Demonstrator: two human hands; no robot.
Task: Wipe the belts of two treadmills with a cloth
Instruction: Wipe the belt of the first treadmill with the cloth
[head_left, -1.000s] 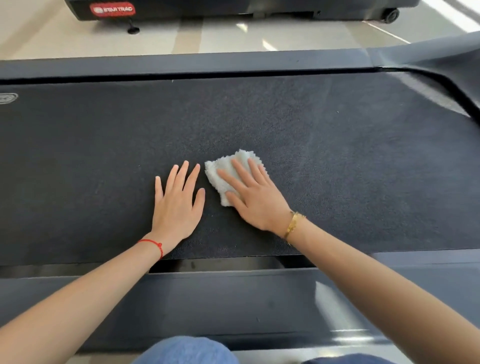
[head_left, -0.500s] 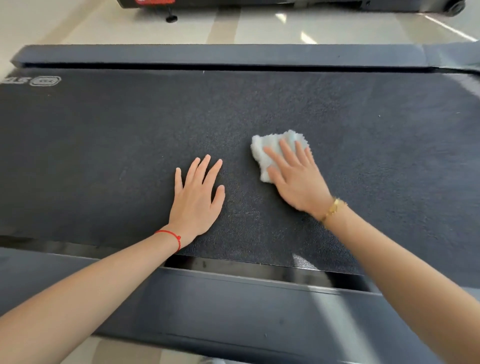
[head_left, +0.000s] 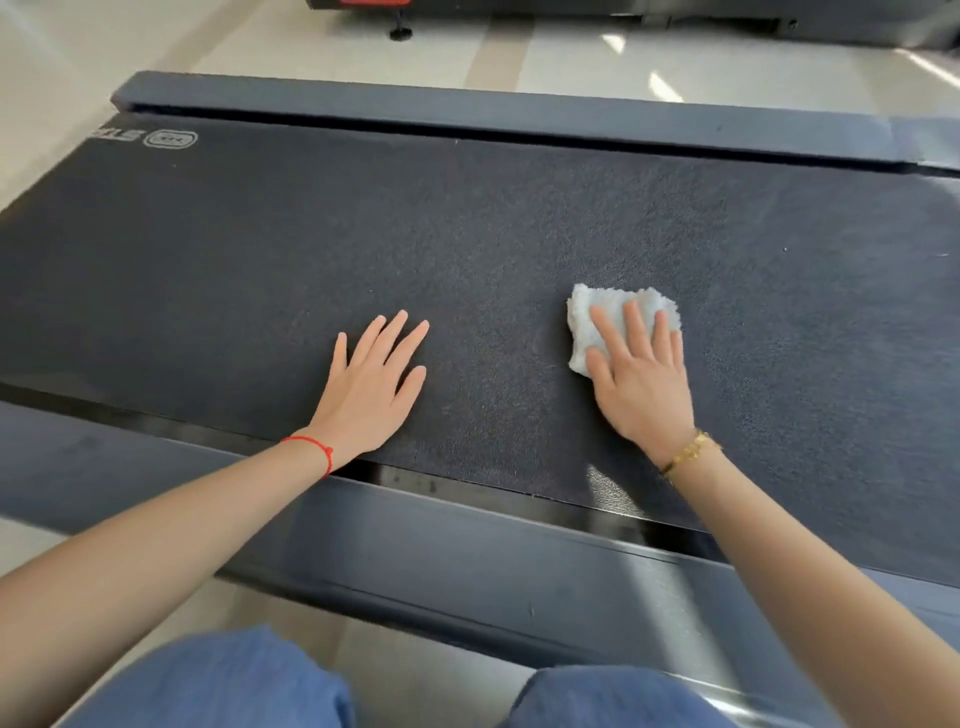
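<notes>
On near treadmill belt (head_left: 519, 234) | step: wiping belt, mid-pass | right hand (head_left: 641, 387) flat, fingers pressing folded white cloth (head_left: 613, 317) onto belt, not clenched | left hand (head_left: 371, 387) open, palm braced on belt, grasping nothing | next: likely sweep sideways, bare belt both ways | edges: near side rail (head_left: 467, 551), far rail (head_left: 519, 111); second treadmill (head_left: 675, 13) beyond

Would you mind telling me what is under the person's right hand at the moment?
A folded white cloth lies under the fingers of the right hand, pressed flat on the dark treadmill belt. The cloth's near part is covered by the hand.
</notes>
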